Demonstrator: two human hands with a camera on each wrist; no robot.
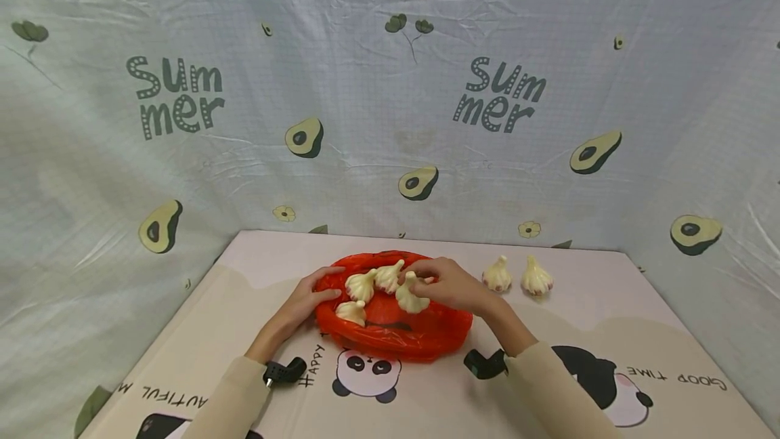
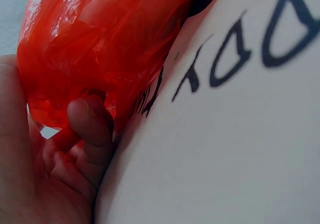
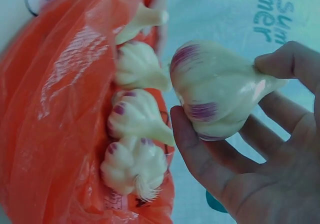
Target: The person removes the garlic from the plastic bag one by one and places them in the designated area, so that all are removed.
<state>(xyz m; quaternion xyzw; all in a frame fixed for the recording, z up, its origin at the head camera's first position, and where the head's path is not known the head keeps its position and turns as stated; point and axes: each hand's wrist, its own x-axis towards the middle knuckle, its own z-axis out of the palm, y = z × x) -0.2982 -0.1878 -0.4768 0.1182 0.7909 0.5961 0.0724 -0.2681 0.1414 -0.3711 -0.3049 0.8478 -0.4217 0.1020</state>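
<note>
A red plastic bag (image 1: 390,341) lies on the table with its mouth spread wide. Several white garlic bulbs (image 1: 361,285) with purple streaks sit inside it. My left hand (image 1: 305,300) grips the bag's left rim; in the left wrist view, curled fingers (image 2: 90,124) press against the red plastic. Over the bag's opening, my right hand (image 1: 447,283) holds one more garlic bulb (image 3: 215,91) between thumb and fingers, its stem end toward the palm. In the right wrist view this bulb is apart from the row of bulbs in the bag.
Two loose garlic bulbs (image 1: 497,275) stand on the table to the right of the bag, behind my right forearm. The pale table cover (image 1: 439,391) carries panda prints and lettering. A hanging sheet (image 1: 365,87) with avocado prints closes off the back and sides.
</note>
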